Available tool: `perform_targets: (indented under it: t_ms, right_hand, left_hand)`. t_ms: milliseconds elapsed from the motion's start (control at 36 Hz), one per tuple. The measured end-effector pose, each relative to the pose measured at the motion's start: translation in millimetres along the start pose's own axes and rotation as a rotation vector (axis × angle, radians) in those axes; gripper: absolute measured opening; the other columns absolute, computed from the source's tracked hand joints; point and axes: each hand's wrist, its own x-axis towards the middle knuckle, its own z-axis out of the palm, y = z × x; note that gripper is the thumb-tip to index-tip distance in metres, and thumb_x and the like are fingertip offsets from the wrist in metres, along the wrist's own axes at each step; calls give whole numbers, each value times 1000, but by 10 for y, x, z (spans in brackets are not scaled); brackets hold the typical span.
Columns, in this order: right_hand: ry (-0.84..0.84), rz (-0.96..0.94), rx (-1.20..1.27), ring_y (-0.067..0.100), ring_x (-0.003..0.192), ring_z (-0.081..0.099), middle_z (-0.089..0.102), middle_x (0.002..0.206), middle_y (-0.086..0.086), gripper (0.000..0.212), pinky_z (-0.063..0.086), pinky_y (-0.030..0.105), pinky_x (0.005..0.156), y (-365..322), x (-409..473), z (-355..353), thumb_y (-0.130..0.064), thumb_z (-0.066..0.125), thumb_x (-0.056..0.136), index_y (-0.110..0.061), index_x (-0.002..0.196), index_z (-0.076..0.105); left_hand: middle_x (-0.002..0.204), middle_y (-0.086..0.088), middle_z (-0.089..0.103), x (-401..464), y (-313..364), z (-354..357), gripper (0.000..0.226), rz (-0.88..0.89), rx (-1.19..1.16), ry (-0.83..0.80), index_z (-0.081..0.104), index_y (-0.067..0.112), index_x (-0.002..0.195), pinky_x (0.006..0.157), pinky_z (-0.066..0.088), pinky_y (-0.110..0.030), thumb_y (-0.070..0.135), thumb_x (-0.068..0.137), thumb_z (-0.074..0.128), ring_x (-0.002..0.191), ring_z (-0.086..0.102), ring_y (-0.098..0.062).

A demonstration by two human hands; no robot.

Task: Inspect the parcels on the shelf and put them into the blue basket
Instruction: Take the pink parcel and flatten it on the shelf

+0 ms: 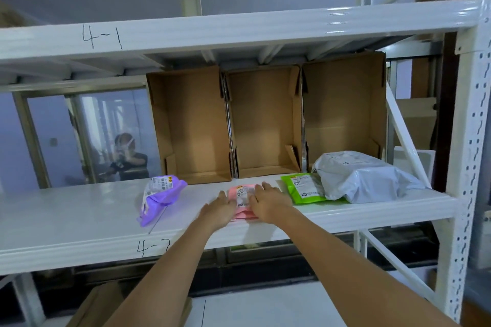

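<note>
The shelf is glossy white painted metal, smooth and reflective. At 12 o'clock stand 3 matt brown cardboard boxes; the pink parcel, purple parcel, green parcel and grey parcel are smooth, slightly shiny plastic film with paper labels.

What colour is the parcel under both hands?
Pink, with a white printed label; the pink parcel shows best in the head view, the only one.

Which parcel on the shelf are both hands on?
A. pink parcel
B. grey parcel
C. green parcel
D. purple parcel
A: the left hand and right hand lie on either side of the pink parcel, apart from the purple parcel, green parcel and grey parcel.
</note>
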Motion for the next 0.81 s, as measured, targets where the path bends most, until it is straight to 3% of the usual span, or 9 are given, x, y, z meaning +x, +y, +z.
perform_targets:
  t_ms: [111,167,222,278,333,417,556,722,806]
  right_hand:
    - [39,-34,44,31,122,47,51,135,12,50,38,42,100,-150,67,-22,-39,21,101,-13,133,49]
    - [-17,4,143,33,118,50,55,129,13,49,41,43,98,-219,101,2,-41,23,101,-13,126,54]
    - [-48,30,248,35,121,48,53,132,13,53,39,45,99,-273,120,-11,-47,23,97,-17,131,51]
    - [-95,75,400,35,126,44,48,139,12,68,36,45,102,-315,166,-38,-59,19,89,-21,138,46]
    - [-118,166,724,30,120,52,56,130,10,74,40,39,101,-344,226,-52,-71,29,82,-20,127,60]
    - [-126,198,1115,20,96,62,67,109,1,62,46,33,94,-345,260,-158,-75,49,73,-18,81,70]
    - [-22,291,1350,32,100,66,69,92,13,24,54,42,90,-247,326,-126,-22,61,86,-7,103,65]
    - [179,297,624,28,96,62,67,95,12,26,47,30,84,36,164,-64,-27,52,96,-9,89,69]
    - [244,277,521,27,112,60,67,118,10,32,47,30,91,169,187,-85,-18,53,92,-6,119,65]
  left_hand:
    - [133,-16,51,111,118,-87,45,-136,-452,44,39,6,134,93,45,-33,35,103,23,113,53,-29]
    - [121,-17,58,96,206,-120,41,-198,-732,19,48,4,124,95,48,-38,32,102,26,106,58,-30]
    - [90,-21,64,43,273,-153,35,-237,-1002,-1,57,4,97,91,53,-39,25,100,29,79,62,-29]
    - [59,-30,60,-23,334,-199,36,-190,-1208,36,59,10,86,54,53,-22,20,101,29,43,50,-21]
    - [47,-23,59,27,349,-244,31,-154,-1365,123,58,12,90,35,36,-16,18,102,30,31,48,-16]
    - [62,-14,58,149,313,-324,33,-138,-1568,202,49,5,78,58,50,-24,16,103,31,56,59,-20]
    - [94,-17,63,145,398,-340,38,-81,-1451,77,51,-1,90,82,45,-38,22,105,25,81,58,-26]
    - [112,-14,64,275,300,-124,15,-74,-929,84,61,7,88,97,48,-38,5,93,47,102,61,-27]
    - [118,-4,61,262,164,-101,29,-12,-487,139,66,11,110,83,42,-26,14,96,41,106,56,-21]
